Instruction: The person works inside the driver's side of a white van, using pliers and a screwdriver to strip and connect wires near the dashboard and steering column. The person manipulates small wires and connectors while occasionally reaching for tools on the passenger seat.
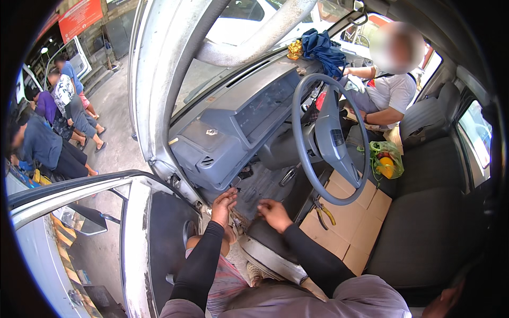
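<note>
Dashboard (233, 112), gray, takes up the middle of my feed and slants up toward the right. Nearer to me, the black seat (419, 246) spreads across the lower right, and on my left the white-framed door (172, 225) stands open. On the far side sits another person (392, 98) in a pale shirt, forearms forward; more people (63, 95) are outside at the left. Flattened cardboard (347, 225) covers part of the seat, partly under the steering wheel (334, 139). Bunched blue fabric (321, 52) lies on the dashboard's far end, and a green-tinted bag (386, 161) with yellow fruit rests on the seat. My left hand (224, 206) is raised near the dashboard's lower corner, fingers bent and tips close together; I cannot tell whether they pinch anything. My right hand (274, 214) hovers over the seat's front edge, loosely curled, its contents, if any, hidden. Pliers (319, 208) with parted handles lie on the cardboard, and a gold ornament (295, 50) sits beside the fabric.
</note>
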Tool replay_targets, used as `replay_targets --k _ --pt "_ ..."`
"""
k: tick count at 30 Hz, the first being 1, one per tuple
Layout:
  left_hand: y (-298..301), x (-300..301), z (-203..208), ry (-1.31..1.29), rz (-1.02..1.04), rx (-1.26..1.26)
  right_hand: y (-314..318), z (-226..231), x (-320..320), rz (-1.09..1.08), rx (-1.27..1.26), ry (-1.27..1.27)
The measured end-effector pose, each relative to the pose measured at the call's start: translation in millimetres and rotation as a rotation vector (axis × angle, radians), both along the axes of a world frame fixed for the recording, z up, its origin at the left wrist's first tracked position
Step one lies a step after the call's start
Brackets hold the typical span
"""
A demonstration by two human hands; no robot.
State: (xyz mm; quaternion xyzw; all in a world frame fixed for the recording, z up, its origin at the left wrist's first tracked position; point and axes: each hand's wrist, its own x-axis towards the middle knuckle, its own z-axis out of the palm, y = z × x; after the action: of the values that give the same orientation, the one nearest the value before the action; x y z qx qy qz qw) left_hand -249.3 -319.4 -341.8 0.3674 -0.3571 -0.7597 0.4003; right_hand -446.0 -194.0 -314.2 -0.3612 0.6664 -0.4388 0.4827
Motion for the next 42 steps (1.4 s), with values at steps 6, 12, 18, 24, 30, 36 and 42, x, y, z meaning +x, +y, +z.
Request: replay_targets --k 6,12,18,24,30,36,42 --pt "-3 16 -6 0.019 -0.024 0.102 -78 1 52 -0.04 0.149 -0.448" --pt "-1 7 -7 0.012 -0.005 0.044 -91 -33 60 -0.056 -0.216 0.01" --pt "-2 1 -12 -0.053 -0.042 0.002 -75 -5 60 -0.109 -0.458 0.475" --pt "-14 7 -30 -0.092 -0.013 0.031 -92 -11 59 -0.051 -0.516 0.416" --pt "-12 13 -14 0.101 0.06 0.274 -103 -37 62 -0.074 -0.404 0.057" --pt "5 1 -3 0.012 0.052 0.077 -92 -24 54 -0.043 -0.334 0.12" --pt "-6 1 -15 0.099 0.106 0.136 -92 -27 56 0.031 -0.312 -0.136"
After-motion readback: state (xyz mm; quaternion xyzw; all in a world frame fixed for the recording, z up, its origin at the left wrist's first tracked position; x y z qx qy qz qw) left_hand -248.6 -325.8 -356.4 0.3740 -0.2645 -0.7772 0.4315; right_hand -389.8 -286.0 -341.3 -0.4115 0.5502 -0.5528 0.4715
